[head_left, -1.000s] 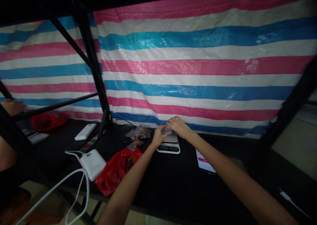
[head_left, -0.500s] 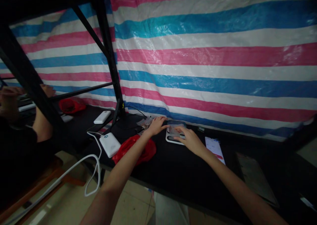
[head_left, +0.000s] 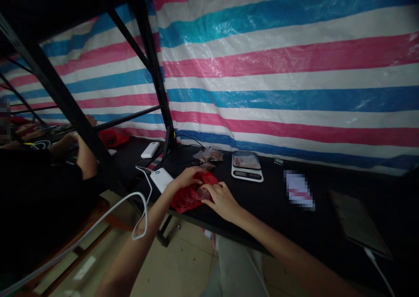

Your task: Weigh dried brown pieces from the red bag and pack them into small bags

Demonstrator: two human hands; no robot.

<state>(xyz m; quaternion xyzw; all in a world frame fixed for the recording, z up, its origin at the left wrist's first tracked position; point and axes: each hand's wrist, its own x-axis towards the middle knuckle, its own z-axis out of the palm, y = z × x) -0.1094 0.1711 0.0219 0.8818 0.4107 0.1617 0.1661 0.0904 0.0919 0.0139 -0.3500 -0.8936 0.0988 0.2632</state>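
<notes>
The red plastic bag (head_left: 186, 200) lies crumpled at the table's front edge with its mouth open. My left hand (head_left: 188, 178) is at the bag's far left rim, its fingers curled over the red plastic. Over the bag's right side, my right hand (head_left: 222, 199) grips a small clear cup (head_left: 203, 194) between thumb and fingers. Behind the hands stands a white digital scale (head_left: 247, 173). On its platform rests a clear plastic bag (head_left: 245, 160) with pale pinkish contents. What lies inside the red bag is too dark to make out.
Small clear packets of brownish pieces (head_left: 211, 155) lie left of the scale. A white power bank (head_left: 162, 179) with a cable is beside my left forearm. To the right are a phone (head_left: 298, 190) and a dark tablet (head_left: 358, 220). Another person (head_left: 39, 179) sits at left beyond a black post (head_left: 65, 92).
Both hands have moved from the scale down and left to the red bag. The scale with its plastic bag is now uncovered, and the clear cup shows in my right hand.
</notes>
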